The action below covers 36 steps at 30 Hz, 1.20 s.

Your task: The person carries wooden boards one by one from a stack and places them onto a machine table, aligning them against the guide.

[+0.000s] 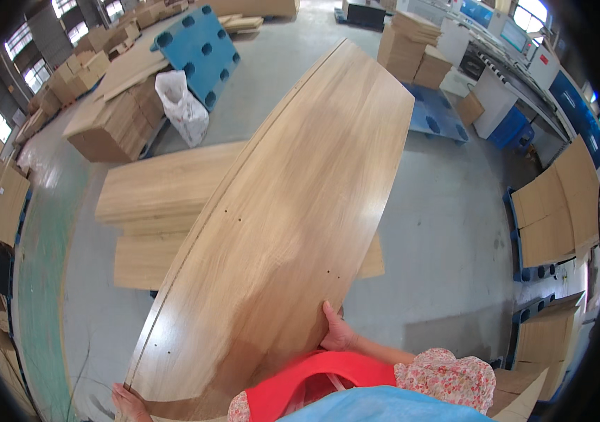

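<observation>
Nearby, stacked boards [163, 186] partly behind the wooden panel [286, 200].

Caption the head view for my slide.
Fingers of left hand and right hand at edges of a long wood-grain board, grey floor beneath.

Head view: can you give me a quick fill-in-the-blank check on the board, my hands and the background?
1. The left hand holds the large board at its lower-____ corner.
2. Only one digit of the right hand, the ____, lies on the board's upper face.
3. The tilted pallet beside the white bag is ____ in colour.

Missing words: left; thumb; blue.
</observation>
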Each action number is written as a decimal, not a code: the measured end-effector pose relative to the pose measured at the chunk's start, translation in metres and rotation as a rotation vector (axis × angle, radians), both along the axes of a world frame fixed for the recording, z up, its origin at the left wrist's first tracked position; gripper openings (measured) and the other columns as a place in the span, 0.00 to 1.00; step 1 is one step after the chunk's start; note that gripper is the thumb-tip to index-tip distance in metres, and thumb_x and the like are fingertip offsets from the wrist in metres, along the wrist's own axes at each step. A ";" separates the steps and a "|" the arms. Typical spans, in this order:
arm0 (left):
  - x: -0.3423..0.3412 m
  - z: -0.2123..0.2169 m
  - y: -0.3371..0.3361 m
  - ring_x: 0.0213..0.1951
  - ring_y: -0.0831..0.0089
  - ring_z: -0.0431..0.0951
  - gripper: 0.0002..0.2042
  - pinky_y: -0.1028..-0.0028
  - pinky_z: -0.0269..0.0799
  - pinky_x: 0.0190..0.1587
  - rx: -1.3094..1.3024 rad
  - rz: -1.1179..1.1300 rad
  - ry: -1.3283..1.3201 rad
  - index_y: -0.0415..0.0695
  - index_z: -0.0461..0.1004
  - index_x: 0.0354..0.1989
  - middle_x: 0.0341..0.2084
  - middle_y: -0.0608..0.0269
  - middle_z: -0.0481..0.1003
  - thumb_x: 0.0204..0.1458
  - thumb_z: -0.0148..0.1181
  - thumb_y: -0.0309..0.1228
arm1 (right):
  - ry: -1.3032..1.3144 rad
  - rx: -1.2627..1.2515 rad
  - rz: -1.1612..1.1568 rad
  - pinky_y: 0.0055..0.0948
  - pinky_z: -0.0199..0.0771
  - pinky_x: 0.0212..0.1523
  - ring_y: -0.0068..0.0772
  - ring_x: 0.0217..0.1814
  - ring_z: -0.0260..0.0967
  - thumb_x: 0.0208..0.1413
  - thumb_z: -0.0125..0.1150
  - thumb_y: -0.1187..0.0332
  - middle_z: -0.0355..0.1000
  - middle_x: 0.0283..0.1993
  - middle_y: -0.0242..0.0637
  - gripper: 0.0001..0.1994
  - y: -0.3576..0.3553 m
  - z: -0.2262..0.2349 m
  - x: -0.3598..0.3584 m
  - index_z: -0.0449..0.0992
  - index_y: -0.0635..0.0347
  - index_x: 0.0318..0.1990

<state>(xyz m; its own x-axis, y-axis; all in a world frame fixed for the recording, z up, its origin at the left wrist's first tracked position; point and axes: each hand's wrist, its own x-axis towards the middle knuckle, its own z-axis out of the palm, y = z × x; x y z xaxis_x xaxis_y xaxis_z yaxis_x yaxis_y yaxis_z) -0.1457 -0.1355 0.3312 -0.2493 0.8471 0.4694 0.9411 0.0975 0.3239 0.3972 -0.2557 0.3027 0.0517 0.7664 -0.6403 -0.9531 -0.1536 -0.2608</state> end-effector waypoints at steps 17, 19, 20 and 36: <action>0.011 0.003 0.055 0.28 0.53 0.72 0.18 0.61 0.67 0.30 0.113 -0.128 0.000 0.33 0.73 0.36 0.27 0.44 0.73 0.59 0.45 0.39 | -0.044 0.191 -0.167 0.48 0.39 0.69 0.41 0.73 0.37 0.54 0.49 0.40 0.44 0.72 0.30 0.39 -0.053 0.024 -0.012 0.47 0.48 0.68; 0.022 0.004 0.051 0.27 0.54 0.73 0.15 0.62 0.68 0.29 0.217 -0.130 0.169 0.34 0.73 0.37 0.27 0.45 0.74 0.57 0.48 0.36 | 0.049 0.199 -0.203 0.47 0.39 0.69 0.40 0.73 0.38 0.52 0.54 0.41 0.44 0.72 0.31 0.41 -0.066 0.025 0.003 0.48 0.50 0.68; 0.026 0.004 0.049 0.27 0.55 0.73 0.14 0.63 0.69 0.28 0.273 -0.135 0.282 0.35 0.74 0.37 0.27 0.45 0.74 0.56 0.50 0.35 | 0.034 0.249 -0.234 0.47 0.38 0.69 0.40 0.73 0.38 0.52 0.55 0.41 0.44 0.72 0.31 0.41 -0.072 0.024 0.010 0.49 0.50 0.68; 0.423 0.042 0.009 0.27 0.54 0.74 0.12 0.63 0.70 0.27 0.176 -0.345 0.110 0.35 0.74 0.39 0.28 0.46 0.74 0.55 0.52 0.33 | -0.125 0.358 -0.364 0.45 0.48 0.67 0.39 0.69 0.48 0.60 0.49 0.50 0.51 0.68 0.37 0.32 -0.181 0.026 0.285 0.51 0.59 0.65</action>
